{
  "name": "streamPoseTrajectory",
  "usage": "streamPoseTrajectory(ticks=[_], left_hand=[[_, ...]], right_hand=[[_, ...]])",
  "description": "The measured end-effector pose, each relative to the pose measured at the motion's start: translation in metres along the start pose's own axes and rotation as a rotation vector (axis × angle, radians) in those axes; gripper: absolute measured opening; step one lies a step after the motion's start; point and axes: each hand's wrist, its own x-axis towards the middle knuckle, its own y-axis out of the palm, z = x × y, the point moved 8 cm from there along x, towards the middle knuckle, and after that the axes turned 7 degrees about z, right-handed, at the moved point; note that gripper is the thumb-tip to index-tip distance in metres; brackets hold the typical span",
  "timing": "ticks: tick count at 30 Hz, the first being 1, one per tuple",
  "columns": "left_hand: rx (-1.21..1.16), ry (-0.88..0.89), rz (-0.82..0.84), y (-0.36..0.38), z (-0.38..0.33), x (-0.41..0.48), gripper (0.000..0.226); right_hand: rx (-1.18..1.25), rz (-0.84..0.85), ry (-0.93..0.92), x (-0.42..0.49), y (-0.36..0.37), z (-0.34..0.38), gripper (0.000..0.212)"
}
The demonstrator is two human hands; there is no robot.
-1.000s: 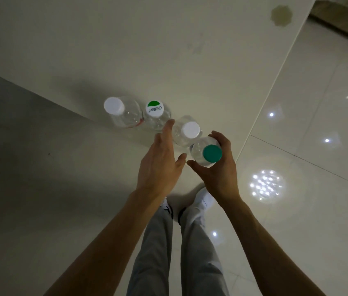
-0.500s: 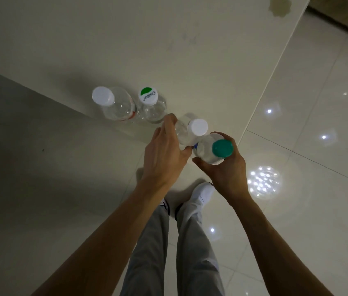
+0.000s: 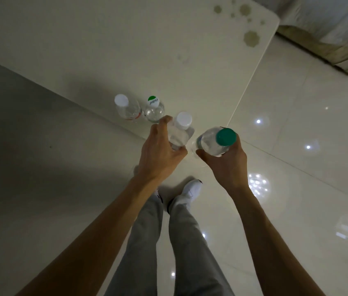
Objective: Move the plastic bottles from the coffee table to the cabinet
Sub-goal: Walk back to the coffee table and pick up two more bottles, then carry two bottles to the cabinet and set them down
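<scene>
Standing on glossy tile floor [image 3: 297,99], grey trousers [image 3: 145,242] and white shoe [image 3: 192,189] sit just short of the worktop [image 3: 126,50] near corner. Left grip [image 3: 160,154] is clamped round the white-cap btl [image 3: 181,129], fingers curled on its far side. Right grip [image 3: 224,165] is wrapped round the green-cap btl [image 3: 215,142], just beside it at the corner. Can't tell if either base is off the surface. Past them, 2 more stand upright, touching, right at the near edge: second white-cap btl [image 3: 126,107] on the left, green-and-white-cap btl [image 3: 154,108] on the right. Beyond, wide bare worktop runs to a rounded far corner w/ brownish stains [image 3: 251,38]. Open floor flanks both edges.
</scene>
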Motion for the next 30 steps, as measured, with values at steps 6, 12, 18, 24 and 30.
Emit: streamPoseTrajectory(ticks=[6, 12, 18, 24, 30], left_hand=[[-0.074, 0.064, -0.012, -0.066, -0.051, -0.042, 0.076], [-0.042, 0.121, -0.018, -0.121, -0.104, -0.08, 0.067], [-0.071, 0.078, -0.053, -0.151, -0.129, -0.112, 0.073], [-0.142, 0.018, -0.263, -0.181, -0.147, -0.157, 0.068], [-0.202, -0.08, -0.394, -0.2, -0.153, -0.201, 0.059]], right_hand=[[-0.026, -0.001, -0.06, -0.046, -0.054, 0.066, 0.082], [-0.081, 0.025, -0.14, -0.079, -0.088, 0.118, 0.081], [-0.069, 0.046, -0.239, -0.104, -0.112, 0.16, 0.08], [-0.091, 0.152, -0.365, -0.121, -0.13, 0.206, 0.078], [-0.122, 0.286, -0.489, -0.141, -0.13, 0.244, 0.074]])
